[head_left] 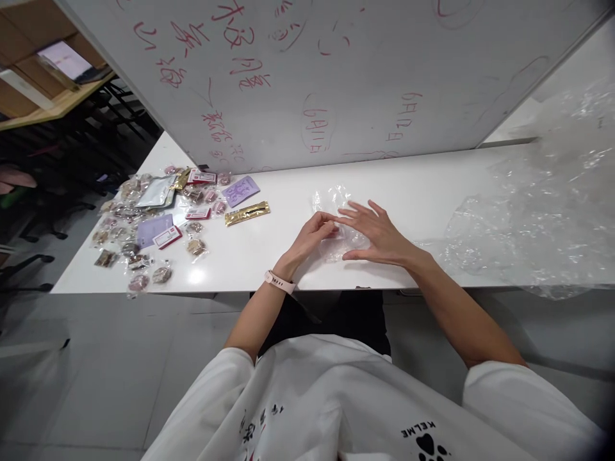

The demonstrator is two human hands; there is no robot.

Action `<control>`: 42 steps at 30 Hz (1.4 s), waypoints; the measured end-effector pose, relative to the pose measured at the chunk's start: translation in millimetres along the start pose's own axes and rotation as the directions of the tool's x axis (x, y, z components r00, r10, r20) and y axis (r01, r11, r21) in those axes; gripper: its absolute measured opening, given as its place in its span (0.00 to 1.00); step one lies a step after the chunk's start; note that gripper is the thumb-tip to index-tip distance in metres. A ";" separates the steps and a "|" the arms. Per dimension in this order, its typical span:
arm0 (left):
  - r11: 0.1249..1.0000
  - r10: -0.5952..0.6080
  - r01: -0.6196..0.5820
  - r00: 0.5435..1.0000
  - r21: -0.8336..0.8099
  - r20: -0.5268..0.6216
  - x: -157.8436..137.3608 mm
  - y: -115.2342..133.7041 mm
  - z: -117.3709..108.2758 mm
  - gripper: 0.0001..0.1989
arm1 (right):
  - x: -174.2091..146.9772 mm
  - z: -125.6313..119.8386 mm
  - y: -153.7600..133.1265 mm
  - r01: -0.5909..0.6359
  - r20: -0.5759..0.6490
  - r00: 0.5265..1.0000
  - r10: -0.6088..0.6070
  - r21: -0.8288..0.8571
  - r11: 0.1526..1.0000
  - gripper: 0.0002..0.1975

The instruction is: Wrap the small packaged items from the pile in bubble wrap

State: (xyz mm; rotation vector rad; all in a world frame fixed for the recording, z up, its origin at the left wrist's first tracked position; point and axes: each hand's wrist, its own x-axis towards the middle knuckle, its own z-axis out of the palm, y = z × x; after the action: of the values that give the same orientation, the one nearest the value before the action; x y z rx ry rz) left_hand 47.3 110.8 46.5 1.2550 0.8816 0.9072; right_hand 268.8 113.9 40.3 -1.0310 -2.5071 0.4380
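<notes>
A crinkled clear plastic bag [331, 251] lies on the white table in front of me, partly covered by both hands. My left hand [313, 235] has its fingers curled in on the bag's near-left part, thumb and fingertips close together. Over the bag's right side is my right hand [379, 238], fingers spread and thumb stretched out apart from them. Its fingertips come close to the left fingertips; whether they touch is hard to make out. Nothing can be seen inside the bag.
A large heap of clear plastic [542, 211] covers the table's right end. At left lie several small wrapped snacks [162, 274], purple packets [241, 191], a gold sachet [247, 213], red-and-white small boxes [167, 237] and a silver pouch [157, 191]. A whiteboard [355, 77] stands behind.
</notes>
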 end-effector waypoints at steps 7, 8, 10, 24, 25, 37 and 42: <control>0.782 0.226 -0.201 0.974 0.590 0.032 -4.6 -12.7 -9.6 0.18 | 0.7 25.8 11.3 -0.079 0.149 0.986 0.074 0.034 0.996 0.44; 0.739 0.215 -0.215 0.973 0.639 0.079 -5.4 -13.2 -14.4 0.20 | -1.9 26.4 10.3 -0.079 0.156 0.985 0.074 0.028 0.996 0.47; 0.705 0.154 -0.226 0.974 0.672 0.166 -6.1 -12.1 -26.2 0.28 | -7.7 23.9 7.8 -0.075 0.199 0.978 0.066 0.039 0.996 0.52; 0.868 -0.024 -0.199 0.898 0.454 0.440 -27.3 4.0 -59.4 0.43 | -24.9 32.2 -8.1 -0.081 0.070 0.995 0.074 0.090 0.993 0.24; 0.875 -0.021 -0.191 0.902 0.444 0.431 -28.2 4.1 -59.2 0.42 | -22.7 34.1 -9.0 -0.093 0.038 0.995 0.090 0.082 0.992 0.23; 0.701 0.153 0.202 0.894 0.684 -0.421 38.6 -7.2 -22.9 0.19 | 42.0 23.8 12.8 -0.562 -0.055 0.818 0.573 0.141 0.815 0.22; 0.879 -0.087 0.249 0.923 0.407 -0.376 61.5 -2.1 -35.6 0.24 | 48.9 28.3 17.6 -0.587 -0.054 0.800 0.597 0.131 0.799 0.22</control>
State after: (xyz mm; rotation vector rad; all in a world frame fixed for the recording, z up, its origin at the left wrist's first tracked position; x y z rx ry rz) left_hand 38.7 180.8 37.6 1.3980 1.5309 0.8198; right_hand 234.3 157.3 19.7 -1.7490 -2.0010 0.6733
